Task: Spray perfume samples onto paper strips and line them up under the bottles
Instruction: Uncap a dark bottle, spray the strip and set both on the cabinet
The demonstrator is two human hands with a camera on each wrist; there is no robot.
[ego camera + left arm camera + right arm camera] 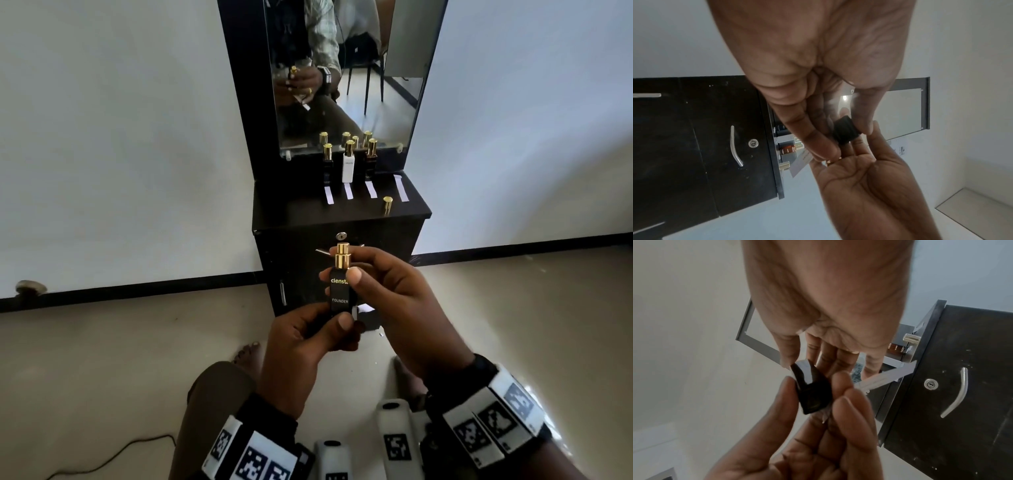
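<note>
I am holding the black "clenста"-style labelled perfume bottle (339, 291), reading "clensta" and "FOUNDER", upright in front of the dark vanity cabinet (342, 219), its long axis vertical and its uncapped gold sprayer (342, 257) pointing up. My left hand (301, 346) is pinching the bottle's lower end between thumb and fingers; my right hand (394, 301) is clamping the upper body, thumb on the label. A white paper strip (363, 310) is showing just behind the bottle; from the wrist views I judge it tucked among my right fingers, though I cannot tell exactly how. On the cabinet top, three capped bottles (348, 162) are standing in a row before the mirror (394, 113) with paper strips (349, 191) lying under them, a fourth strip (401, 187) waiting with no bottle above, and a loose gold cap (387, 204) standing near it. I judge this the last sample: the next move is calling for a fingertip on the sprayer and the strip brought before the nozzle.
</note>
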